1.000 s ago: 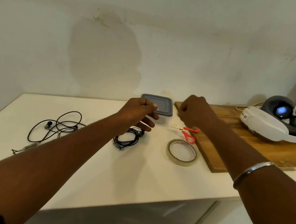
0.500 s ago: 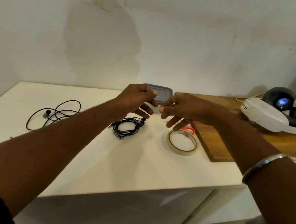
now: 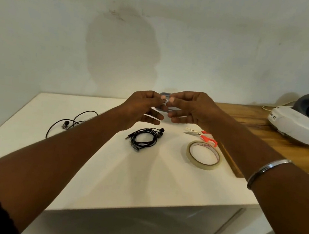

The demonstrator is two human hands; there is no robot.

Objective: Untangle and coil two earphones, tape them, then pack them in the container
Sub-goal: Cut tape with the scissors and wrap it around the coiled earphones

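Note:
My left hand (image 3: 143, 105) and my right hand (image 3: 192, 108) are raised above the white table (image 3: 141, 178), thumbs and forefingers pinched together on a small strip of clear tape that is barely visible. Below them lies one black earphone (image 3: 144, 138), coiled, with its plug pointing left. The other black earphone (image 3: 70, 123) lies loose at the left, partly hidden by my left forearm. The grey container (image 3: 163, 94) sits against the wall, mostly hidden behind my fingers. A roll of clear tape (image 3: 202, 165) lies flat on the right.
Red-handled scissors (image 3: 204, 136) lie just behind the tape roll, beside the edge of a wooden board (image 3: 264, 139). A white and grey headset (image 3: 302, 124) rests on the board at the far right. The table's front edge drops off close to me.
My right hand left the scissors and came over to meet my left hand. Both hands rose above the coiled earphone and now pinch together.

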